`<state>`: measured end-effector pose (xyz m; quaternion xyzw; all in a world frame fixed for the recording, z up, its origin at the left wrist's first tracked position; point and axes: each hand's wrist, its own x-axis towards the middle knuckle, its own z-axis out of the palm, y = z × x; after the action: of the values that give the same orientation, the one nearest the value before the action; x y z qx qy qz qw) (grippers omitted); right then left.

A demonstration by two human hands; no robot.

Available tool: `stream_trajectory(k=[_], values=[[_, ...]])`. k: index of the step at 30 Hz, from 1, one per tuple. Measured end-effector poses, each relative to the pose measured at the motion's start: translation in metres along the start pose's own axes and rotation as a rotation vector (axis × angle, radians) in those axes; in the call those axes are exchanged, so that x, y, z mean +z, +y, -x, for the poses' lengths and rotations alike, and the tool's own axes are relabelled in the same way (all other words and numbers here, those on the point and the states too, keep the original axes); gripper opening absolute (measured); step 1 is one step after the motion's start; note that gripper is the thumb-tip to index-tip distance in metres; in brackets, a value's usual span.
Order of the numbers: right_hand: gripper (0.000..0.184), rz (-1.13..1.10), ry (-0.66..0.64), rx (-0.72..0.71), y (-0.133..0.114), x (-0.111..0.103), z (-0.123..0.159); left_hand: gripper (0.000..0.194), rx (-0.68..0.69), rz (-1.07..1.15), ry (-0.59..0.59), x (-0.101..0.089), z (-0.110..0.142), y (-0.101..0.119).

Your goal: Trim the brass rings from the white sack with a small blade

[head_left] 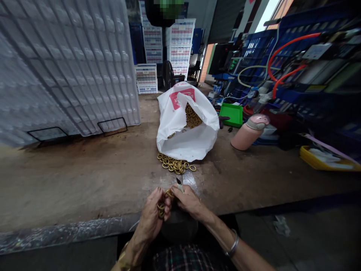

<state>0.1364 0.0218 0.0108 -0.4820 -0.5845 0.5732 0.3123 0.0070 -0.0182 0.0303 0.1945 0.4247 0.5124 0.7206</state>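
Note:
At the near edge of the table, my left hand (150,215) is closed around several brass-coloured rings (161,211). One more ring (169,193) sits at its fingertips, where my right hand's fingers meet it. My right hand (190,202) is closed on a small knife (180,186), its dark pointed blade sticking up past the thumb and its pale handle mostly hidden. Just beyond both hands lies a loose pile of the same rings (176,165). They lie before the mouth of a white plastic sack (186,145), with more rings visible inside.
Stacked clear plastic trays (84,67) stand on black wire stands at the left. To the right are a pink bottle (248,133), a green tray (231,114) and a yellow tray (316,160). Orange hoses (275,64) and blue crates fill the far right; white crates (180,34) stand behind.

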Motion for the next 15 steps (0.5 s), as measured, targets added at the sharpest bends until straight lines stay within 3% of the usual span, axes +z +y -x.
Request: stream_trajectory(k=[3, 10, 15], values=[[0.029, -0.044, -0.072, 0.027, -0.004, 0.003, 0.002, 0.045, -0.007, -0.027, 0.005, -0.003, -0.002, -0.001], [0.019, 0.11, 0.133, -0.079, -0.014, 0.001, 0.003, 0.045, 0.062, -0.105, 0.069, -0.012, -0.002, -0.004], [0.022, 0.162, 0.103, -0.138, -0.016, 0.001, 0.004, 0.047, 0.069, -0.165, 0.062, -0.01, -0.004, -0.005]])
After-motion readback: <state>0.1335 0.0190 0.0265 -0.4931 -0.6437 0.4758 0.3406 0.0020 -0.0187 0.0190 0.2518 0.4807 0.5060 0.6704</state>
